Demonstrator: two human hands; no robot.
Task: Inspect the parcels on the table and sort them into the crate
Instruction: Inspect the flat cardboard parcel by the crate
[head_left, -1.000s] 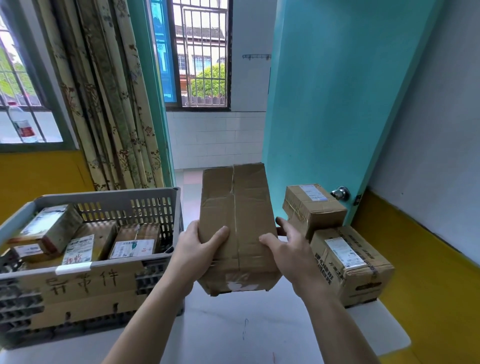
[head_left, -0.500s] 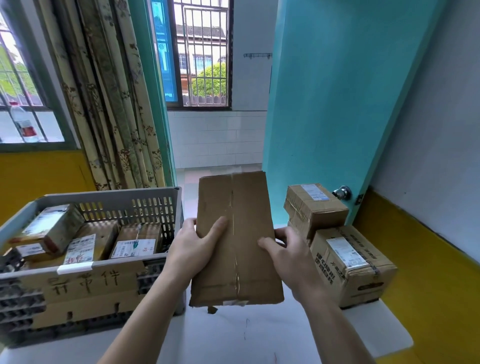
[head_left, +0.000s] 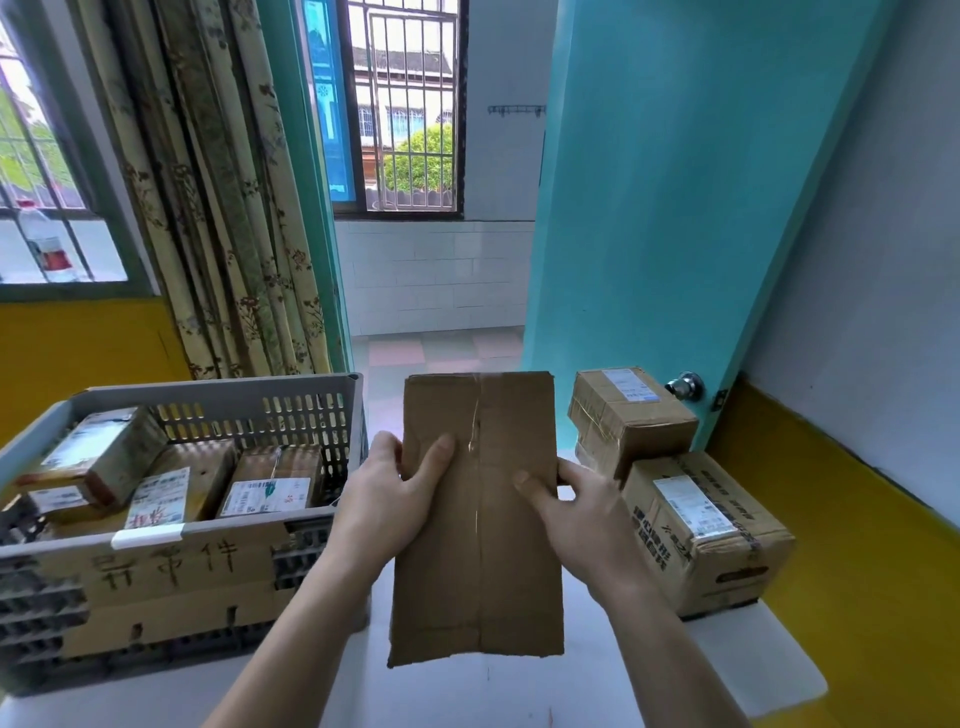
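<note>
Plain home room: floral curtains (head_left: 218, 208), barred window (head_left: 410, 104), teal door (head_left: 675, 208).

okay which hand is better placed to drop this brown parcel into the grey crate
Left, probably. The left hand already grips the parcel on the edge facing the crate; the right hand holds the far edge, beside the stacked boxes.

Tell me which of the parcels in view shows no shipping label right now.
The held parcel, gripped by the left hand and right hand: its facing side is bare cardboard; the stacked parcels on the right show white labels.
</note>
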